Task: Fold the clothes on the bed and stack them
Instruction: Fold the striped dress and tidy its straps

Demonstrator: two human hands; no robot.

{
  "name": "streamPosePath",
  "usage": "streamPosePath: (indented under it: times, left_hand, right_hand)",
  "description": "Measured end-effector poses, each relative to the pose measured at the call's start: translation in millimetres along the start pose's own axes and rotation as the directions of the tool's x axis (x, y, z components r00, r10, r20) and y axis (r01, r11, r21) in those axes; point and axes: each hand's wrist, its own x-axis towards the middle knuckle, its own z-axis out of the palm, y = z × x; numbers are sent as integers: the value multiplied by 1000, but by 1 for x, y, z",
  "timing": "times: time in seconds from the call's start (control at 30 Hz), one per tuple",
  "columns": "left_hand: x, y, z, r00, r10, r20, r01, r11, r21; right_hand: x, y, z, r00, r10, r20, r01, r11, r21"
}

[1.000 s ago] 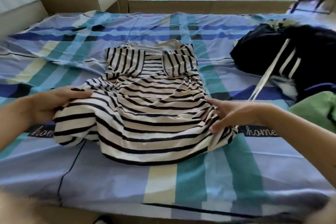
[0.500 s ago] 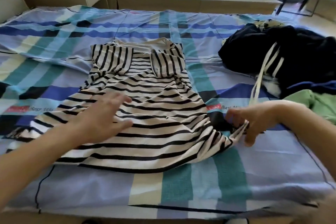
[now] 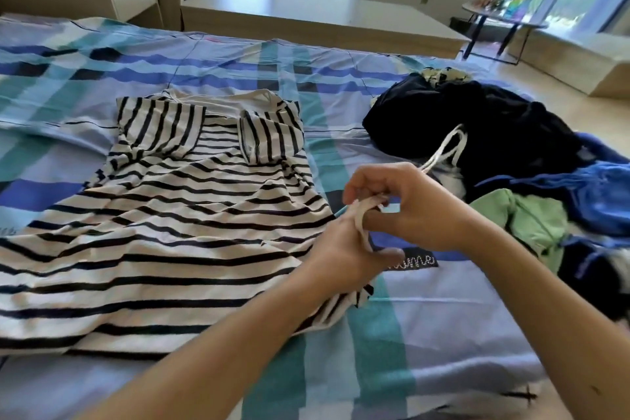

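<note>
On the bed [image 3: 426,334], seen from the head cam, a striped shirt [image 3: 163,235] is laid out flat left of centre, sleeves tucked in. At its right edge a white cord [image 3: 439,150] is pinched by the right hand [image 3: 412,204] and gripped by the left hand [image 3: 341,252] too. The cord is trailed back to a dark clothes heap [image 3: 494,119], with a green garment [image 3: 531,218] bunched up beside it.

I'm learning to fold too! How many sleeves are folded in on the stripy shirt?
2. One sleeve is folded over the striped shirt at its upper left; the other sleeve at its upper right. Neither is hidden.
</note>
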Motion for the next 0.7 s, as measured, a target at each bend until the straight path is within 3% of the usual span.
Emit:
streamPosePath:
  times: [0.1, 0.17, 0.27, 0.37, 0.43, 0.5, 0.53, 0.57, 0.63, 0.7]
  left_hand:
    - [4, 5, -13, 988, 24, -150, -56, 975, -215]
    - [2, 7, -23, 971, 16, -239, -95, 942, -322]
    - [-9, 12, -37, 947, -33, -320, -94, 923, -373]
    - [-18, 8, -49, 933, -73, -353, -78, 915, -395]
    - [-22, 1, -55, 923, -96, -372, -84, 895, -439]
    - [-26, -6, -58, 934, -117, -338, -46, 898, -438]
    - [-28, -7, -58, 945, -123, -303, -17, 906, -422]
    - [-30, -7, -57, 958, -118, -263, 7, 922, -387]
    - [-28, -4, -51, 980, -105, -166, 51, 952, -303]
    - [-22, -1, -42, 992, -75, -106, 47, 967, -249]
  right_hand:
    - [3, -18, -5, 994, -79, -79, 81, 997, 15]
    - [6, -12, -15, 989, -82, -124, 64, 988, -143]
    - [9, 14, -38, 985, 152, -81, -172, 890, -422]
    - [5, 35, -62, 903, 423, -76, -415, 814, -405]
    - [3, 42, -75, 857, 473, -206, -512, 728, -457]
    - [2, 38, -82, 838, 405, -365, -544, 567, -619]
    - [4, 33, -81, 845, 350, -404, -534, 587, -609]
    - [7, 28, -79, 860, 304, -410, -495, 693, -525]
    - [13, 14, -66, 908, 242, -343, -314, 934, -172]
    - [20, -1, -46, 959, 175, -222, -139, 976, 169]
